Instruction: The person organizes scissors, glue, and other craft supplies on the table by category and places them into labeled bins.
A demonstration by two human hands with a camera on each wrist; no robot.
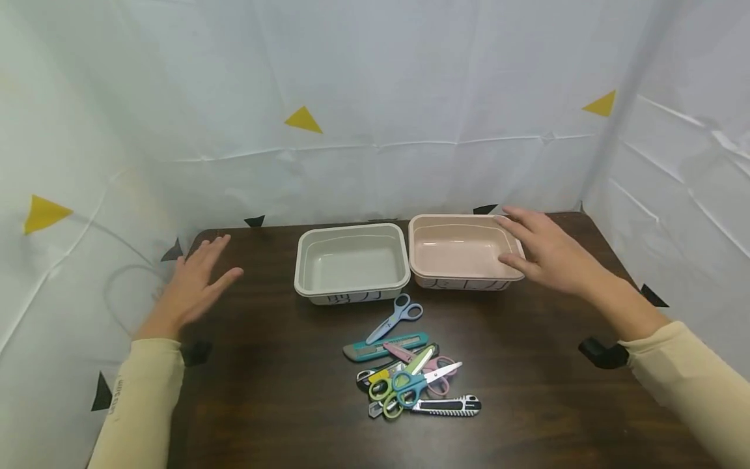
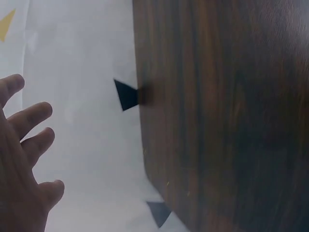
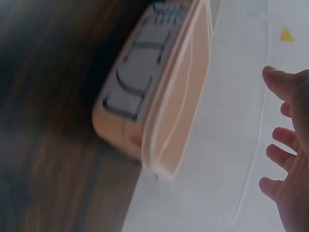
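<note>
My left hand [image 1: 199,277] hovers over the table's left edge with straight spread fingers [image 2: 29,118] and holds nothing. My right hand [image 1: 541,251] floats above the right rim of a pink tray [image 1: 451,225], fingers [image 3: 285,140] spread, also holding nothing. To the left of the pink tray stands a grey tray [image 1: 351,260]; both are bare inside. In front of the trays lies a heap of scissors and utility knives [image 1: 413,374], with a blue pair of scissors [image 1: 395,318] and a teal utility knife [image 1: 383,346] at its top.
The dark wooden table [image 1: 281,391] is walled by white sheeting with yellow and black triangle marks. A black triangle [image 2: 126,94] sticks out at the left edge. A black wrist strap [image 1: 603,353] sits on my right sleeve.
</note>
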